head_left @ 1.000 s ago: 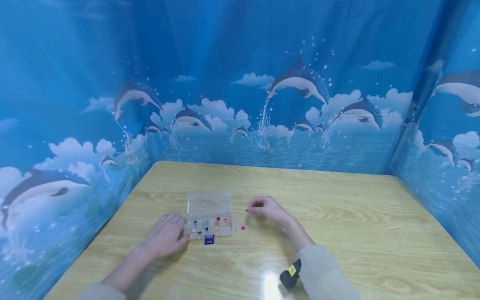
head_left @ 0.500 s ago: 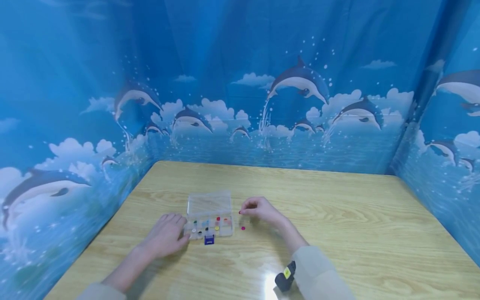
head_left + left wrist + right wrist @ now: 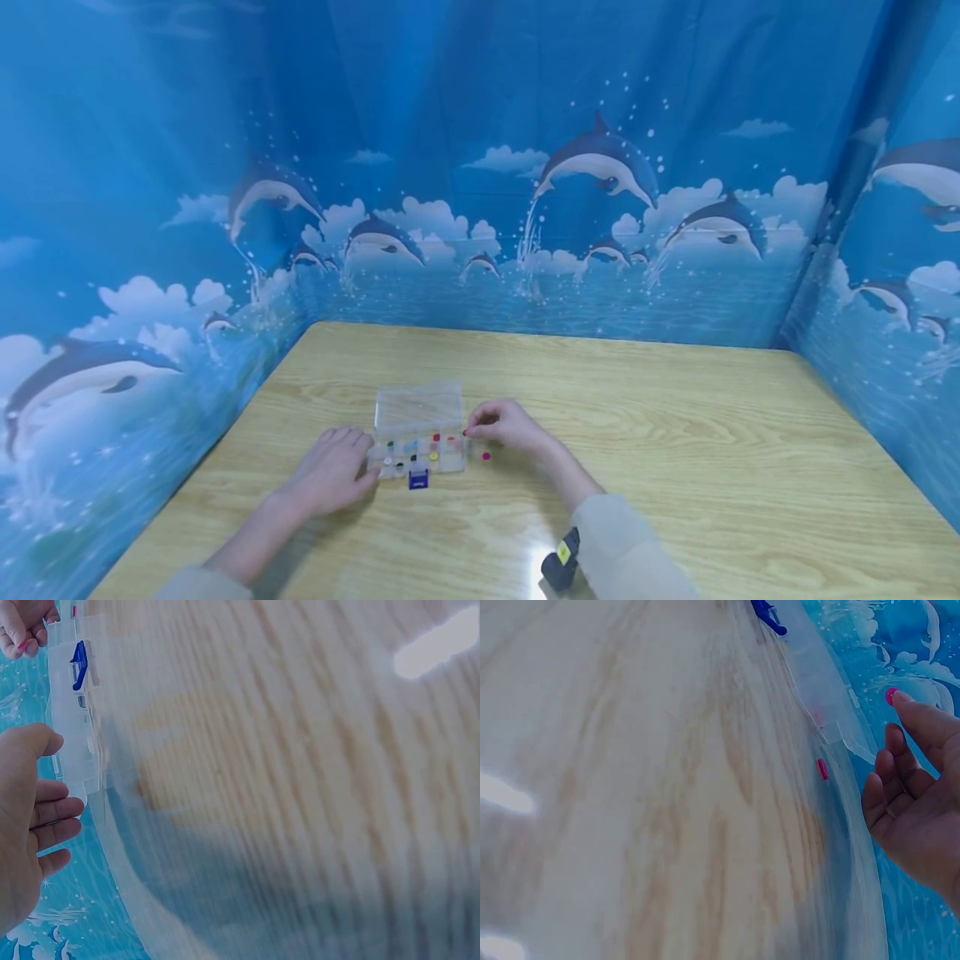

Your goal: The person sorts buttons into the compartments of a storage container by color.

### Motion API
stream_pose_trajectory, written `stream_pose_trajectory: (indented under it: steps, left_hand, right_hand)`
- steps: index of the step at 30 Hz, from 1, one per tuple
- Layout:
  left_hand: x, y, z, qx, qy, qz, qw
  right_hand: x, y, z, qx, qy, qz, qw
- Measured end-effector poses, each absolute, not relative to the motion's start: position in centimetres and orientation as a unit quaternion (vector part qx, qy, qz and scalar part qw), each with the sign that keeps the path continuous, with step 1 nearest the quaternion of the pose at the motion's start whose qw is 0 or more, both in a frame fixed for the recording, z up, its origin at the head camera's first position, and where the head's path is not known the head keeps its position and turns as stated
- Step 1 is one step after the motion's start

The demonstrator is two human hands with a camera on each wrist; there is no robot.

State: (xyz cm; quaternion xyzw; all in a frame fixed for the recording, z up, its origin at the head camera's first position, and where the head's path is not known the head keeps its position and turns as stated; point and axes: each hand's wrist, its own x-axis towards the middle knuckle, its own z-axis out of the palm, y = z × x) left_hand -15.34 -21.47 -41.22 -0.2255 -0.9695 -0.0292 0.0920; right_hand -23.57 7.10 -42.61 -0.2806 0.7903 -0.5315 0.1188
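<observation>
A clear plastic compartment box (image 3: 452, 463) stands on the table with its lid (image 3: 418, 408) raised at the back. Several small buttons in red, yellow, white, green and black lie in its compartments. My left hand (image 3: 335, 468) rests by the box's left end, fingers relaxed, thumb near the front corner. Between thumb and finger, my right hand (image 3: 508, 427) pinches a small red button (image 3: 892, 696) just off the box's right edge. A magenta button (image 3: 486, 457) lies on the table right of the box, below that hand.
A blue latch (image 3: 418, 479) sticks out from the box's front side. The wooden table (image 3: 675, 433) meets dolphin-print curtains (image 3: 480, 167) at the back and sides. A black wrist device (image 3: 561, 560) sits under the right sleeve.
My right hand has moved left with the red button, from a spot away from the box to its right edge. The left hand and the box have stayed still.
</observation>
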Motion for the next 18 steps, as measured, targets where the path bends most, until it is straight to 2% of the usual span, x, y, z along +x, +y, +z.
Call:
stream_pose_trajectory:
  steps: [9,18]
  left_hand:
    - [-15.3,-21.5,-41.3,-0.224,-0.970,-0.030,0.088]
    - [-15.4,-21.6,-41.3,-0.224,-0.970,-0.032,0.086]
  right_hand:
    - [-23.1,6.0,-42.6,-0.284,0.793,-0.519,0.145]
    - [-22.9,5.3,-42.8,-0.292,0.794,-0.513,0.146]
